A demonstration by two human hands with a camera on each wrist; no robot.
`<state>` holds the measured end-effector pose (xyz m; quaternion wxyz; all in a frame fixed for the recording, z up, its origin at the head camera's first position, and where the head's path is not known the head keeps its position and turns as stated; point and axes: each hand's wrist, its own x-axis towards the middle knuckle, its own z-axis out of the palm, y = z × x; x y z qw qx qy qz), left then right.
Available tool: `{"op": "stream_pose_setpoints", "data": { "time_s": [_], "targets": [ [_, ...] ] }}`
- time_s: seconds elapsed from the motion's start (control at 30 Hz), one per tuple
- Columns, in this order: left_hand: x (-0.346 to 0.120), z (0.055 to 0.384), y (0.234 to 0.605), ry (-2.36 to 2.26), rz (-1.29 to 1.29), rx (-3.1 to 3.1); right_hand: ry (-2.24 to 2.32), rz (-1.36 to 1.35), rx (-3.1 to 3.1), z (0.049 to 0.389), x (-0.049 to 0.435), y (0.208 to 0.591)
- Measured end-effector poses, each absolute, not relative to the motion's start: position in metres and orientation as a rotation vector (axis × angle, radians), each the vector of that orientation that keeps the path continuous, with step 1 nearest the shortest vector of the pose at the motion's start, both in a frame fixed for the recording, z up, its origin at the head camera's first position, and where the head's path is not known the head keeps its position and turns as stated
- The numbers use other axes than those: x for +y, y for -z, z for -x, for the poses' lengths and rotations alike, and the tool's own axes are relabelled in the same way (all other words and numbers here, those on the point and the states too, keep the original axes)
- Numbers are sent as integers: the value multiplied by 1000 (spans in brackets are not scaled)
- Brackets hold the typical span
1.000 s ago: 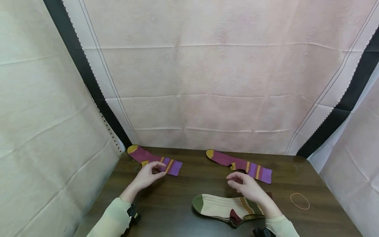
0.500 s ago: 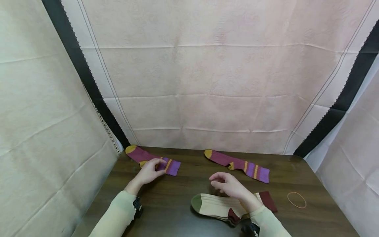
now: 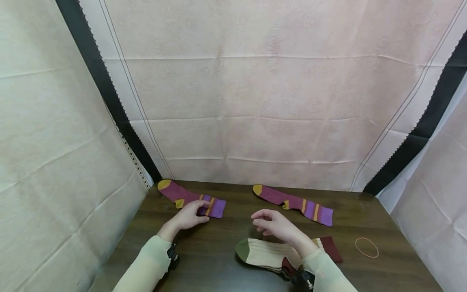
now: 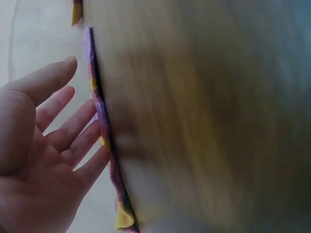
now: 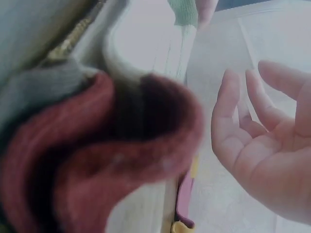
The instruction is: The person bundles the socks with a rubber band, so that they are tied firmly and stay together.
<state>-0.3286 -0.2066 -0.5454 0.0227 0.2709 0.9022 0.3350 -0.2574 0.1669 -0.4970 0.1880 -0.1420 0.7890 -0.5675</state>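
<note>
A purple-and-plum striped sock [image 3: 173,192] with yellow toe and heel lies flat at the back left. My left hand [image 3: 187,215] is at its cuff half; in the left wrist view the spread fingers [image 4: 80,121] overlap the sock, holding nothing. A matching sock [image 3: 271,195] lies at the back right. My right hand [image 3: 277,227] hovers in front of it with loosely bent fingers and nothing in them. Beneath the right forearm lies a stack of cream socks [image 3: 270,251], with a green toe and dark red heel and cuff showing; the sleeve hides part of it.
To the right of the stack, a thin orange loop like a rubber band [image 3: 356,244] lies on the dark wooden table [image 3: 215,255]. Pale cloth walls [image 3: 233,121] enclose the table at the back and both sides.
My right hand has moved left, away from the right purple sock, uncovering the dark red cuff in the stack. The left hand has shifted only slightly along its sock.
</note>
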Motion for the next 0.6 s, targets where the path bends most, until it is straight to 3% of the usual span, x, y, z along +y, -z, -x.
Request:
{"op": "stream_pose_setpoints", "data": {
  "time_s": [0.6],
  "targets": [
    [-152,295,540,-1112,-902,2482,1605,302,2190,269,150,516]
  ]
}}
